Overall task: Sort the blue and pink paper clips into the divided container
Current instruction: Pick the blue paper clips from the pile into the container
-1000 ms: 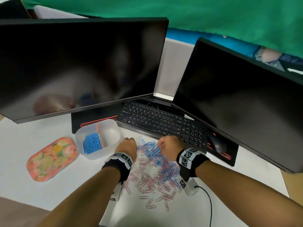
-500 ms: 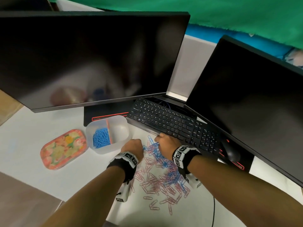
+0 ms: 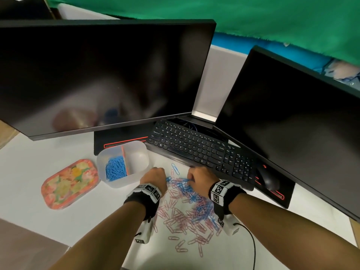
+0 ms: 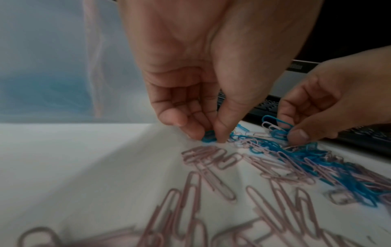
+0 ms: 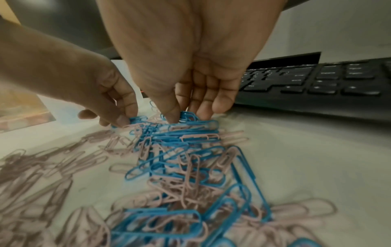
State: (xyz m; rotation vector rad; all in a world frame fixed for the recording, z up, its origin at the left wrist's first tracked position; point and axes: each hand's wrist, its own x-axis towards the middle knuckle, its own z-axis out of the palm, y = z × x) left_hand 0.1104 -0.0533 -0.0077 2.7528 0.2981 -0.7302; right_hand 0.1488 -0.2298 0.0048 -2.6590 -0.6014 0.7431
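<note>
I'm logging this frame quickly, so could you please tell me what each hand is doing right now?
Left hand: pinching a blue clip at the pile's edge.
Right hand: fingertips pinching blue clips in the pile.

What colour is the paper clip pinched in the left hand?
Blue: the left hand pinches a blue paper clip, clearest in the left wrist view.

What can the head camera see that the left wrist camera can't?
Only the head view shows the whole divided container, with blue clips in its left half and none visible in its right half, plus the flowery lid and two monitors.

Only the left wrist view shows the left hand's fingers pinching one blue clip.

Both show the right hand, the mixed pile of clips and the keyboard.
</note>
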